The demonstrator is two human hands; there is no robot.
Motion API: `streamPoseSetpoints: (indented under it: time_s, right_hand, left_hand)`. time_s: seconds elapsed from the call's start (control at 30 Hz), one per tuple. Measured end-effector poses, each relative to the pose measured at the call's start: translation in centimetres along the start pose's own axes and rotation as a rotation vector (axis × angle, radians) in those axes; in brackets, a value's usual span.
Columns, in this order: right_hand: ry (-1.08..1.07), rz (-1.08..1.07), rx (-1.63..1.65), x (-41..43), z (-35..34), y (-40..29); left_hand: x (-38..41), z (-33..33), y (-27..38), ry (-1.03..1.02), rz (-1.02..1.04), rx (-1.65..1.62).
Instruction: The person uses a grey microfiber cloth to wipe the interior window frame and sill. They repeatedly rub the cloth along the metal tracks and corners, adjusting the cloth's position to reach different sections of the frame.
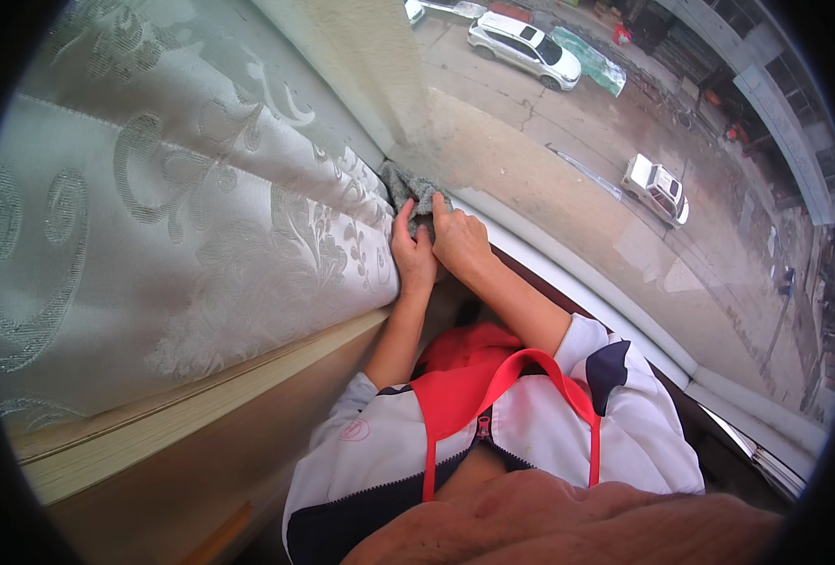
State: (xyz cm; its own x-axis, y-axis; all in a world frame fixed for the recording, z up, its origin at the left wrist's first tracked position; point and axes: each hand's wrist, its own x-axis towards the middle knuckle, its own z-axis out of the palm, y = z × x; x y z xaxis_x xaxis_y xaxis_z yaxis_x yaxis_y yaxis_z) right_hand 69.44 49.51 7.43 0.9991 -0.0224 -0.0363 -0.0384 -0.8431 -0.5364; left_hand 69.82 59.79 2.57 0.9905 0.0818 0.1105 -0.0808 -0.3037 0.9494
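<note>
A grey cloth (409,185) is bunched in the lower corner of a window frame (512,232). My left hand (414,256) grips the cloth from the curtain side, thumb and fingers around its near edge. Beside it, my right hand (460,232) holds the same cloth, with the index finger extended along it into the corner. The two hands almost touch. A pale patterned curtain (248,212) hangs close against my left hand. Part of the cloth is hidden behind my fingers.
Window glass (565,183) rises on the right, with parked white cars (527,49) on the street far below. A light wooden edge (212,402) runs beneath the curtain on the left. My red apron (460,399) and white jacket sit close below the hands.
</note>
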Motion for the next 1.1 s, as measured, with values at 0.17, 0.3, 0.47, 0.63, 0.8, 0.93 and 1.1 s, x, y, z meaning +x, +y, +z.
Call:
streamPoseSetpoints:
  time_s: [0.17,0.3,0.47,0.63,0.8,0.93,1.1]
  right_hand:
    - [-0.055,0.027,-0.005,1.4,0.8,-0.6]
    - [-0.222,-0.197,0.052,1.6,-1.5,0.2]
    - [-0.029,-0.080,0.029,-0.9,-2.7,-0.4]
    - [0.101,-0.006,-0.023,0.6,0.7,-1.0]
    - [-0.136,-0.093,0.237,1.0,0.3,1.1]
    - [0.058,-0.080,0.586,-0.6,1.3,3.8]
    - [0.057,0.010,0.657,-1.9,0.7,5.5]
  left_hand:
    - [-0.7,-0.5,-1.4,0.011,-0.137,-0.034]
    - [-1.3,0.0,-3.6,0.104,0.099,-0.021]
    - [-1.5,-0.2,-2.4,0.054,-0.033,-0.070]
    - [-0.7,0.8,-2.7,0.046,-0.036,-0.260]
    - [-1.4,-0.1,-2.5,0.059,-0.127,-0.294]
    - [-1.6,-0.5,-0.4,0.049,-0.062,-0.167]
    - [-2.5,0.2,1.7,0.134,-0.091,-0.336]
